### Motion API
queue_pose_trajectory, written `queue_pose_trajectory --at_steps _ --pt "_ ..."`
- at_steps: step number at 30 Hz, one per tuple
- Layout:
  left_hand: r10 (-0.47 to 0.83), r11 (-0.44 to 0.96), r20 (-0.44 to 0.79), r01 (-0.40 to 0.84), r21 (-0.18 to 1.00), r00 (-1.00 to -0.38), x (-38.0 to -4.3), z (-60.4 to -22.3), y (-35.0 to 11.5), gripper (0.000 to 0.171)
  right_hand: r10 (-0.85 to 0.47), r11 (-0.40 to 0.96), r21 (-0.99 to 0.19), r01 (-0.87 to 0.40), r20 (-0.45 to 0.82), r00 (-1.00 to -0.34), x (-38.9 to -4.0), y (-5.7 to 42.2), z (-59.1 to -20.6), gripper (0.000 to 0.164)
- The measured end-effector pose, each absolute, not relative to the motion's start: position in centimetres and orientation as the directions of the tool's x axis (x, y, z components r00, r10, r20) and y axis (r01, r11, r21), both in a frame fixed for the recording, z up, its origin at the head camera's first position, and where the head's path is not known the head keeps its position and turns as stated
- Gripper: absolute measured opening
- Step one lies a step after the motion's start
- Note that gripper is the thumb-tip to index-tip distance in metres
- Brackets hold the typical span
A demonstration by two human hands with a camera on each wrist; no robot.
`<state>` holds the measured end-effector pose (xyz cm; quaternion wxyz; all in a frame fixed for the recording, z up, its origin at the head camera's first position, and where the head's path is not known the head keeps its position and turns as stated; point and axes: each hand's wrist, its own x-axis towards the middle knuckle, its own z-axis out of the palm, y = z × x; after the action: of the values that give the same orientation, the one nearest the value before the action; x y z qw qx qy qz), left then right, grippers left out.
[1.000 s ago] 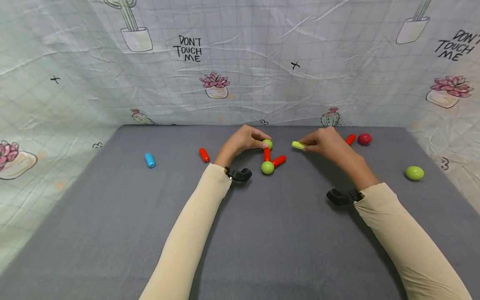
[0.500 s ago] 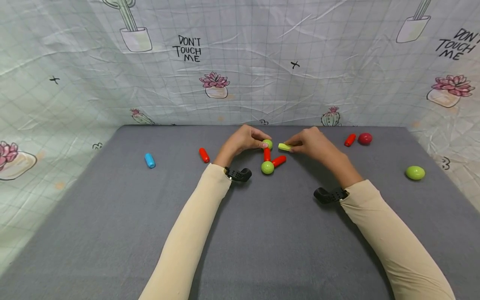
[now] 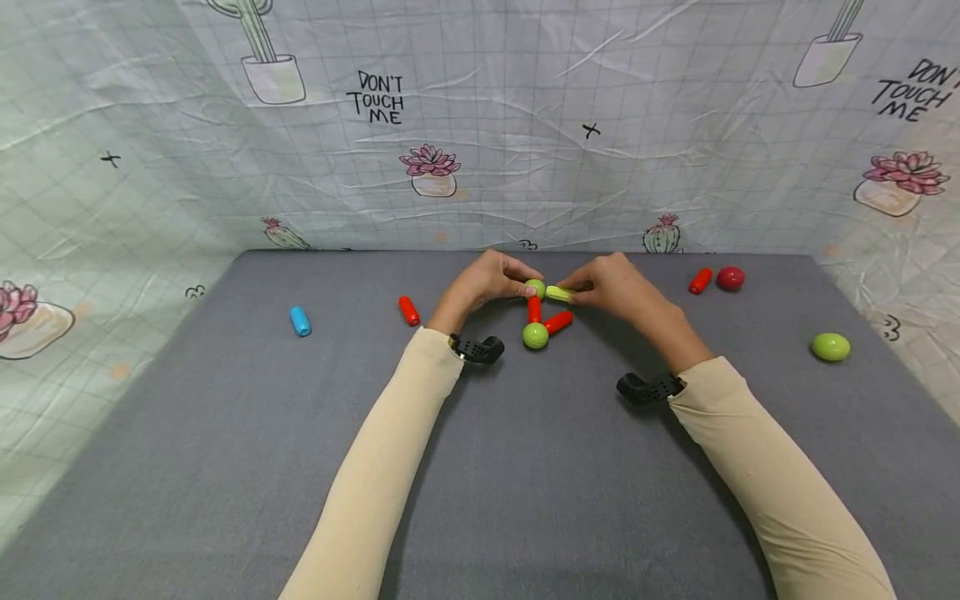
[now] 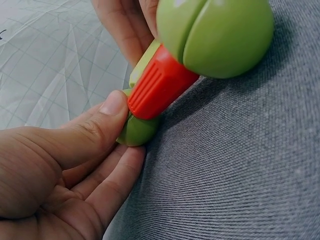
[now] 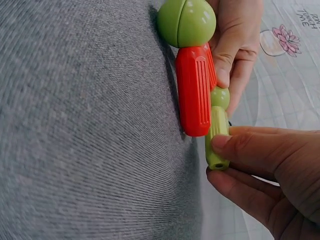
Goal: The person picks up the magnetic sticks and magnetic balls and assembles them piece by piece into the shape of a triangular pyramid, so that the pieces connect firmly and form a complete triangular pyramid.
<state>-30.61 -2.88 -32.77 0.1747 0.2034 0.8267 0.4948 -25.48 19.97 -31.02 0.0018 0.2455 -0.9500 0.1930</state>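
Observation:
Between its thumb and fingers, my left hand pinches the far green ball. A red ribbed rod runs from that ball to a nearer green ball on the cloth. From the nearer ball a second red rod angles off to the right. My right hand pinches a yellow-green ribbed rod, its far end against the ball in my left hand. Whether the rod is fixed to the ball, I cannot tell. In the left wrist view, the red rod partly hides the yellow-green one.
On the grey cloth lie a blue rod and a loose red rod at left. Another red rod, a dark red ball and a green ball lie at right. A printed curtain hangs behind.
My right hand has moved left with the yellow-green rod, bringing its end up to the far green ball. The left hand and the ball-and-rod piece have stayed in place.

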Motion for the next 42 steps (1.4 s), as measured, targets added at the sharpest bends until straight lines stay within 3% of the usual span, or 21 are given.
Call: queue_pose_trajectory --at_steps 8,19,26,42 --pt "0.507 0.406 -0.092 0.143 0.902 -0.857 -30.7 -32.7 -2.9 0.029 -0.445 0.822 -0.362 -0.439 0.074 -0.893 -25.5 19.6 -30.7 0.024" --pt "0.453 0.461 -0.192 0.044 0.887 -0.870 -30.8 -32.0 -2.7 0.028 -0.446 0.829 -0.351 -0.435 0.055 -0.894 -25.6 20.0 -30.7 0.025" --pt "0.455 0.469 -0.207 0.035 0.883 -0.866 -30.7 -32.0 -2.8 0.029 -0.433 0.834 -0.333 -0.440 0.102 -0.896 -24.6 21.8 -30.3 0.025" --pt "0.441 0.508 -0.249 0.010 0.861 -0.862 -30.9 -32.1 -3.1 0.029 -0.186 0.891 -0.393 -0.227 0.140 -0.972 -21.9 30.5 -29.2 0.031"
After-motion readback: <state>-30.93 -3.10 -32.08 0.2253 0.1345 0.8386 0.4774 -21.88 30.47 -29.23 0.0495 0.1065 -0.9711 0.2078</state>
